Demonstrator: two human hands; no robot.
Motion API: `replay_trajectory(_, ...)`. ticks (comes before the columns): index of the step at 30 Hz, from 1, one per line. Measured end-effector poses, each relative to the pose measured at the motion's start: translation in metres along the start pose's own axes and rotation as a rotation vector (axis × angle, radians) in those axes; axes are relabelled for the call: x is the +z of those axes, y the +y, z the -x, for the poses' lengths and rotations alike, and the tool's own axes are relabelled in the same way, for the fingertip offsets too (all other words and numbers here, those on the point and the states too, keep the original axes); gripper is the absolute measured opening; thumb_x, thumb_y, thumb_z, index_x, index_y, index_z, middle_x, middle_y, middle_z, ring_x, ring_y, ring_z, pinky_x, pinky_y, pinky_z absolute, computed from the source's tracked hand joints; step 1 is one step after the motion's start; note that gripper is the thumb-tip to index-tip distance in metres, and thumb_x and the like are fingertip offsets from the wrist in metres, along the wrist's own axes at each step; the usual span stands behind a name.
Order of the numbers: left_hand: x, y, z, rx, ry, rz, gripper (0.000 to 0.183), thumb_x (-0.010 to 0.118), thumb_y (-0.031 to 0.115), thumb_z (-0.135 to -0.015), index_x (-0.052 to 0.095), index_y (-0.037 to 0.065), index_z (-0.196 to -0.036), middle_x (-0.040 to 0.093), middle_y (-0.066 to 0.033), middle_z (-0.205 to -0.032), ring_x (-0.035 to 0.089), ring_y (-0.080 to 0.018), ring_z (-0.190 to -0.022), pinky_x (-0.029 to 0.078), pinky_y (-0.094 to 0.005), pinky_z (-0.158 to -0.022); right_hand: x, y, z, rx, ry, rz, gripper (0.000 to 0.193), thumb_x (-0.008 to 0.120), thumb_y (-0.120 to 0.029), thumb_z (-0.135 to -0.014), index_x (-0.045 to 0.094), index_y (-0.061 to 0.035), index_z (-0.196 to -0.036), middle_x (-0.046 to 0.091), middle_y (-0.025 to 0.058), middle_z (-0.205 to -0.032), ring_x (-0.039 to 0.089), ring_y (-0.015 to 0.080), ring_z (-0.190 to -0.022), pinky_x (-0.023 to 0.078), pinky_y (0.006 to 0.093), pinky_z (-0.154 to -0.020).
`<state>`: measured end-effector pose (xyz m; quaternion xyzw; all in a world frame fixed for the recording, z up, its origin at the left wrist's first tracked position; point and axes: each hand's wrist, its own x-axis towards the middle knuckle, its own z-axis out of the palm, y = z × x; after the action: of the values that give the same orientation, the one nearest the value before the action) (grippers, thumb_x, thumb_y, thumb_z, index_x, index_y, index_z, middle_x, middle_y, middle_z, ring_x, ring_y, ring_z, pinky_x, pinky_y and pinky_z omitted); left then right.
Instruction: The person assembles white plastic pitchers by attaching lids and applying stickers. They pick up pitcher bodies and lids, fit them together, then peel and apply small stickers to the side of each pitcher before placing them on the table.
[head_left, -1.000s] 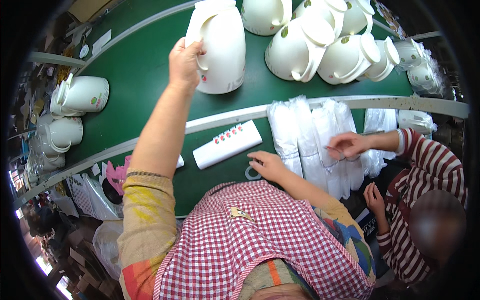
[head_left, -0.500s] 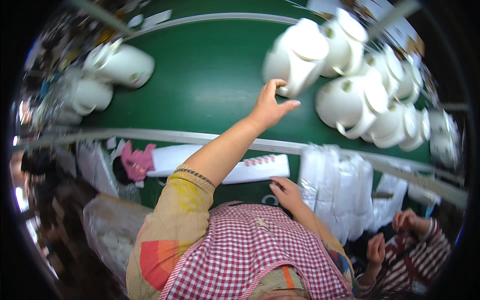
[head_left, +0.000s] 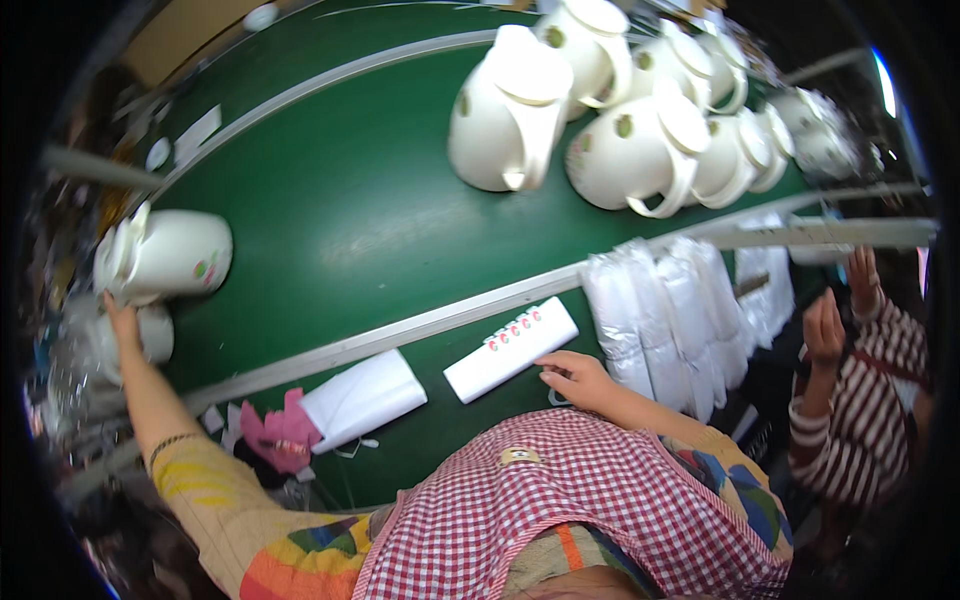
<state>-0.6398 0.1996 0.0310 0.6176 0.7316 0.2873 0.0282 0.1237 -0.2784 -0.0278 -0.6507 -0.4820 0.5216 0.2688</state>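
At the far left my left hand (head_left: 122,318) has its fingers at the handle side of a white pitcher (head_left: 180,252) lying tipped on the green belt, and closes on it; part of the fingers is hidden. My right hand (head_left: 585,382) is low in front of me, fingers loosely stretched and apart, with nothing in it. Its fingertips are at the edge of a white strip of paper (head_left: 480,372) that carries a row of red-and-white stickers (head_left: 515,330). Right of centre, a white lidded pitcher (head_left: 500,130) stands upright with its handle toward me.
Several more white pitchers (head_left: 630,155) crowd the right of the belt (head_left: 350,200). A metal rail (head_left: 420,325) borders it. Bundled clear bags (head_left: 665,330) hang at right, near a co-worker's hands (head_left: 825,325). Folded white sheet (head_left: 370,400) and pink cloth (head_left: 285,435) lie at left.
My left hand has left the upright pitcher on the right and reached across to the tipped pitcher at far left. My right hand stays by the stickers. The view has turned.
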Motion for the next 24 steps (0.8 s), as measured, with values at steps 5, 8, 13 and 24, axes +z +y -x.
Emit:
replay_trajectory(5, 0.048, 0.018, -0.011, -0.104, -0.236, 0.053, 0.053, 0.054, 0.008, -0.076, 0.047, 0.005, -0.128, 0.055, -0.0127, -0.119, 0.052, -0.0242, -0.106, 0.039, -0.0305, -0.091, 0.011, -0.011, 0.016, 0.131, 0.065, -0.010, 0.027, 0.063, -0.016, -0.081, 0.062, -0.0044, -0.106, 0.063, 0.0075, -0.083, 0.059, 0.0143, -0.072, 0.047, 0.0264, -0.068)
replay_trajectory(8, 0.032, 0.023, 0.008, -0.252, -0.483, 0.287, 0.035, 0.057, 0.011, -0.078, 0.056, 0.006, -0.112, 0.059, -0.0045, -0.093, 0.053, -0.0174, -0.084, 0.041, -0.0297, -0.078, 0.019, -0.017, 0.015, 0.142, 0.080, -0.027, 0.027, 0.063, -0.017, -0.082, 0.062, -0.0045, -0.106, 0.064, 0.0078, -0.085, 0.060, 0.0150, -0.074, 0.048, 0.0261, -0.070)
replay_trajectory(13, 0.046, 0.137, 0.124, -0.294, -0.397, 0.980, 0.023, 0.061, 0.012, -0.084, 0.052, 0.006, -0.104, 0.050, 0.0025, -0.074, 0.044, -0.0068, -0.063, 0.038, -0.0244, -0.059, 0.027, -0.015, 0.019, 0.087, -0.004, 0.012, 0.028, 0.062, -0.017, -0.083, 0.062, -0.0059, -0.109, 0.064, 0.0076, -0.095, 0.060, 0.0156, -0.081, 0.048, 0.0278, -0.074)
replay_trajectory(24, -0.027, 0.393, 0.328, -0.008, -0.602, 1.362, 0.031, 0.049, 0.013, -0.093, 0.039, -0.001, -0.119, 0.047, -0.0025, -0.068, 0.044, -0.0082, -0.054, 0.039, -0.0200, -0.050, -0.012, 0.020, 0.074, -0.179, 0.063, -0.025, 0.029, 0.060, -0.023, -0.081, 0.063, -0.0086, -0.107, 0.065, 0.0112, -0.092, 0.062, 0.0230, -0.078, 0.049, 0.0324, -0.072)
